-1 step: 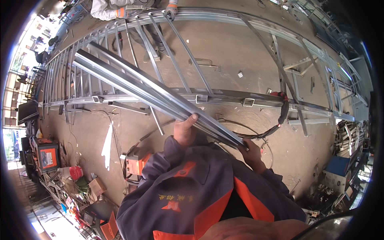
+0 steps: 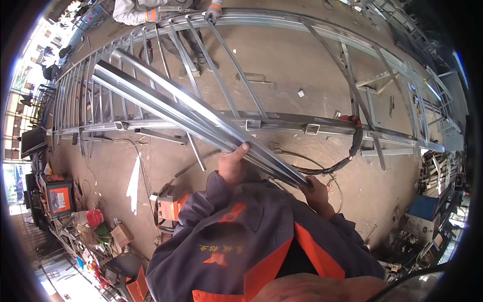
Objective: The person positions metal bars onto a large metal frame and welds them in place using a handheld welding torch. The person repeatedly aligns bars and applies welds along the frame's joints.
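The metal bars (image 2: 166, 111) lay in a bundle across the front of the person's body, held above the floor (image 2: 282, 60); their long axis ran on a slant, from the far ends at upper left down to the near ends at lower right, by the right hand (image 2: 316, 195); so the bundle pointed forward and to the person's left, away from the torso. The bars ran close together near the hands and fanned slightly apart toward the far ends, where the topmost one stood off from its neighbours with a narrow gap between.

The left hand (image 2: 234, 163) gripped the bundle partway along its length, nearer the lower end, thumb laid over the top; its other fingers were mostly hidden beneath the metal; the right hand was closed around the lower end, its underside out of sight.

In the view, the bars crossed over the left part of a long ladder-like frame (image 2: 261, 19), at an angle to its rails; whether they touched it I could not tell; a co-worker's gloved hand (image 2: 214, 14) was at the far rail; a dark wrapped cable (image 2: 357, 141) curved down from the near rail, to the right of the bars; an orange machine (image 2: 170, 209) stood on the floor beside the person's left sleeve (image 2: 198, 206).
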`<act>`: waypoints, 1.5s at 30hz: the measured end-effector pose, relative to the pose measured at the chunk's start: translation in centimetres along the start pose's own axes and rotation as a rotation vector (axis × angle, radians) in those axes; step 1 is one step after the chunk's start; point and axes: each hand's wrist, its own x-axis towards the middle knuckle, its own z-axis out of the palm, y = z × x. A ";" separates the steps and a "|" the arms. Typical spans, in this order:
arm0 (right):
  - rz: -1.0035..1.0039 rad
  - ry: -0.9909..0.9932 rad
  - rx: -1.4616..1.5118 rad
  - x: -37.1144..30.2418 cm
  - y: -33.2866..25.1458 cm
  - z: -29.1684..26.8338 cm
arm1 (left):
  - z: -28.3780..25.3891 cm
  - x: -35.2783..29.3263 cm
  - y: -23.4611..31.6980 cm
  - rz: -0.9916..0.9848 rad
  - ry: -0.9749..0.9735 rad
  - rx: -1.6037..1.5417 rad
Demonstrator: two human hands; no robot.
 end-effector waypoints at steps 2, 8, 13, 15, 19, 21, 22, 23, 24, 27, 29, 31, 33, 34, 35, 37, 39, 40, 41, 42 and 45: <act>0.088 -0.041 0.028 0.1 0.3 0.2 | -0.9 1.1 -0.1 -0.050 0.082 0.042; 0.235 0.023 0.025 7.6 0.6 0.5 | -3.8 2.5 1.1 -0.092 0.085 0.030; 0.225 0.084 0.114 16.6 0.7 0.6 | -3.9 2.2 2.1 -0.078 0.121 -0.091; 0.236 0.073 0.124 19.8 1.0 0.3 | -3.7 2.1 2.5 -0.076 0.134 -0.111; 0.235 0.064 0.140 27.0 1.6 0.7 | -3.3 1.8 2.5 -0.072 0.170 -0.083; 0.216 0.068 0.139 31.1 1.9 1.1 | -3.2 1.7 1.9 -0.013 0.191 -0.059; 0.208 0.067 0.143 32.8 2.0 1.5 | -3.0 1.6 1.4 0.019 0.189 -0.071; 0.199 0.062 0.145 34.2 2.1 1.8 | -2.9 1.5 1.0 0.027 0.187 -0.080; 0.208 0.062 0.144 35.5 2.2 2.2 | -2.7 1.3 0.5 0.033 0.224 -0.066; 0.209 0.076 0.158 38.4 2.0 3.5 | -1.8 0.9 -0.6 0.092 0.244 -0.068; 0.180 0.130 0.178 39.4 1.8 4.1 | -1.1 0.5 -1.1 0.091 0.303 0.003; 0.224 0.045 0.211 40.3 1.7 4.2 | -0.4 0.3 -1.6 0.108 0.322 0.005; 0.232 0.001 0.217 41.1 1.6 4.2 | 0.1 0.2 -2.1 0.117 0.345 0.031; 0.221 -0.001 0.207 41.4 1.6 4.3 | 0.3 0.2 -2.4 0.130 0.349 0.030; 0.208 -0.002 0.198 41.7 1.6 4.4 | 0.5 0.1 -2.7 0.131 0.359 0.046; 0.191 0.046 0.212 42.4 1.7 5.0 | 0.6 -0.1 -3.2 0.146 0.364 0.053; 0.180 0.069 0.246 43.0 2.1 5.7 | 0.7 -0.3 -3.5 0.129 0.400 0.067; 0.179 0.066 0.271 43.3 2.3 6.1 | 0.7 -0.4 -3.7 0.132 0.404 0.055; 0.197 0.060 0.293 43.5 2.6 6.5 | 0.7 -0.5 -3.8 0.120 0.427 0.085; 0.178 0.055 0.304 43.7 3.0 6.8 | 0.7 -0.6 -3.9 0.119 0.433 0.100; 0.188 0.033 0.343 44.2 3.7 7.4 | 0.8 -0.4 -4.1 0.108 0.455 0.113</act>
